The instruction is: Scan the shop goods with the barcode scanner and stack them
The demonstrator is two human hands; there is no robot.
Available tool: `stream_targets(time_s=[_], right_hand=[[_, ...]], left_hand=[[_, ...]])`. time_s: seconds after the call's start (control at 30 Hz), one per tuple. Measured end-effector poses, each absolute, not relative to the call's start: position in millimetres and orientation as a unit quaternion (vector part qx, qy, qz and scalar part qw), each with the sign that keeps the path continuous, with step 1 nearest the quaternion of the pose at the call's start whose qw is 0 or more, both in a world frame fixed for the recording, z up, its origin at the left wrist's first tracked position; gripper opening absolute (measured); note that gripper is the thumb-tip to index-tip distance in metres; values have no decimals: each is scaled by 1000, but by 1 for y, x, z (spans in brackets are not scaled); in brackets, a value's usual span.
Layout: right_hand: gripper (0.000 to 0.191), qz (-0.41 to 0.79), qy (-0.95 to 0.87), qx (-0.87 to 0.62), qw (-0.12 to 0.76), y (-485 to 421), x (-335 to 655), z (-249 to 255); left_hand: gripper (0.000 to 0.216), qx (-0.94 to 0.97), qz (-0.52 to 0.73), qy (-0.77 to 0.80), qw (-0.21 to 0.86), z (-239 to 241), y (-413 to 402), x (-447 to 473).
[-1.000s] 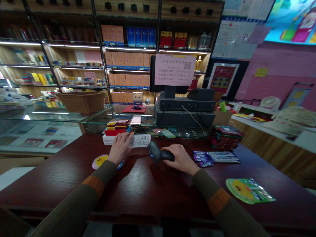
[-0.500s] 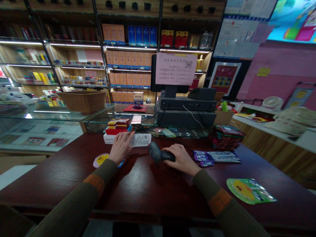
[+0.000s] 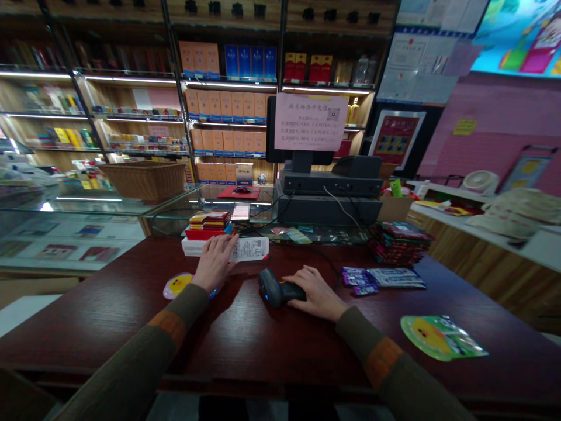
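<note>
Dark red wood worktop (image 3: pixel 131 316), head view. The right hand (image 3: pixel 313 292) is closed around the handle of a black barcode scanner (image 3: pixel 272 287), with the grip wrapped over the top of the handle. The scanner is held low, and whether it touches the worktop cannot be told. Its long axis is laid roughly left–right: head end to the left, with a blue glow at the window, and handle end under the palm.

The left hand (image 3: pixel 214 263) is laid flat with the grip open, fingertips pressed on the left end of a white printed slip (image 3: pixel 253 248). The slip is stretched to the right of the fingers, long axis also left–right, at the far edge of the worktop. It is set against a white flat box (image 3: pixel 193 247) that carries a stack of red packs (image 3: pixel 209 224).

Key relation: the slip is placed beyond the scanner head, near but apart. The window is turned leftward, not plainly at the slip. The right hand is nearer the scanner, the left hand nearer the slip.

Also noted: a duck-print pouch (image 3: pixel 176 285) partly under the left wrist, and purple sachets (image 3: pixel 381 276) to the right of the right hand.
</note>
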State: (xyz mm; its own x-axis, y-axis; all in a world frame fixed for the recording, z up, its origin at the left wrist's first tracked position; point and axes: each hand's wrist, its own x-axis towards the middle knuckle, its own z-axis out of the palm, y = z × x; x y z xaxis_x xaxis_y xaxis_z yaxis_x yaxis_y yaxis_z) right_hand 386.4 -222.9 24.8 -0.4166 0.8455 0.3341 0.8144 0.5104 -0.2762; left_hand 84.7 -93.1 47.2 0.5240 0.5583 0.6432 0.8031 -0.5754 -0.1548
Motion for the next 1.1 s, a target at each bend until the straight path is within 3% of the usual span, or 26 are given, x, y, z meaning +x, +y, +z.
stream_targets(time_s=[0.23,0.4,0.57,0.93,1.1], right_hand=[[54,55,-825,-513,228,-223,386,35],[34,86,-729,-578,357,-201,382,47],[37,174,-645,-596,447,-167,378,47],[39,137,-655,-612,422,-141,372,43],[39,182,-621,-622,441,-142,362,50]], left_hand=[[72,-847,-285,-396,212,48,-94,92],[72,-854,-290,-380,208,51,-95,102],[71,-857,-285,-373,211,50,-96,113],[75,-860,-280,-383,191,45,-95,129],[78,-840,-254,-448,172,46,-93,131]])
